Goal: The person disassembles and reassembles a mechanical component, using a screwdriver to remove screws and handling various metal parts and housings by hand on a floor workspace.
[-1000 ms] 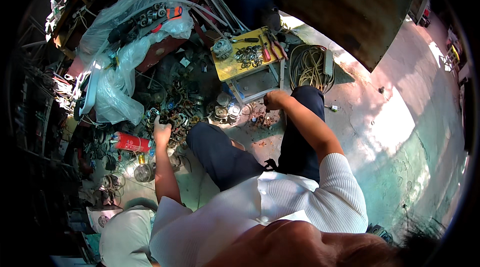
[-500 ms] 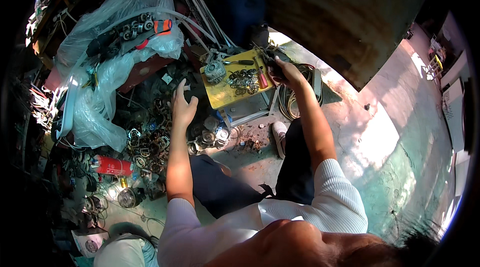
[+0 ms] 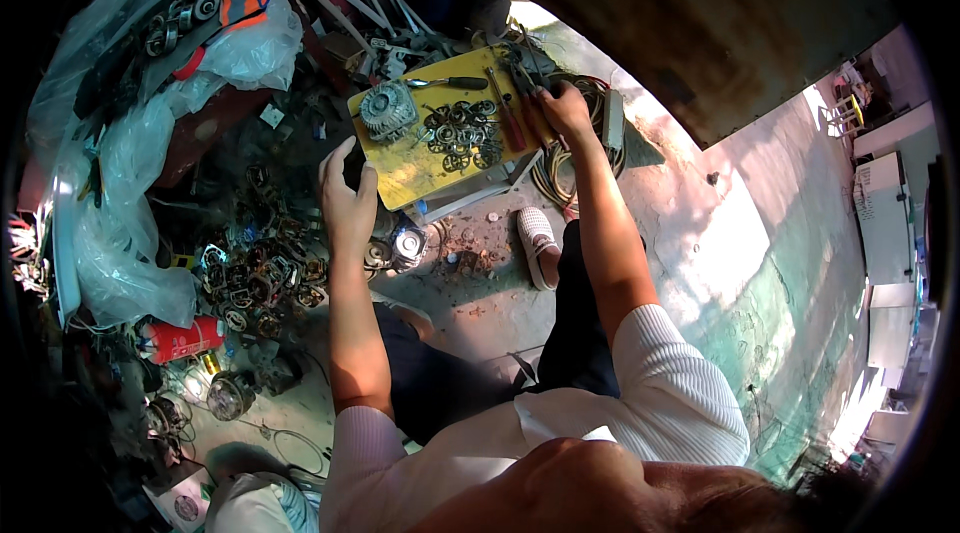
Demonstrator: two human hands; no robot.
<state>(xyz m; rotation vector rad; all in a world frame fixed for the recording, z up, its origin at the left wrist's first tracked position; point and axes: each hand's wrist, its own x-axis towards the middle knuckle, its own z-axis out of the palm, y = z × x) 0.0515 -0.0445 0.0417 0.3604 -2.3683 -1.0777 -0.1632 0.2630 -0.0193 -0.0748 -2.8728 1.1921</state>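
A yellow board (image 3: 405, 178) on a low stand lies in front of me. On it are a grey finned metal housing (image 3: 388, 111), several dark ring-shaped parts (image 3: 462, 133), a black-handled tool (image 3: 452, 83) and a red-handled screwdriver (image 3: 511, 128). My left hand (image 3: 348, 195) is beside the board's left corner, thumb and fingers apart, with nothing visible in it. At the board's right edge, my right hand (image 3: 567, 113) has its fingers bent down among dark-handled tools (image 3: 530, 83). What those fingers grip is hidden.
Metal rings and frames (image 3: 260, 278) are heaped at the left, near a red cylinder (image 3: 182, 338). Plastic sheeting (image 3: 130, 213) covers things behind them. Coiled hose (image 3: 550, 178) lies right of the stand. A large rusty panel (image 3: 690, 23) stands at the back right.
The view has shifted, so the board and the heap appear further left. My right hand has closed in on the tools at the board's edge. My left hand is now nearer the board's corner.
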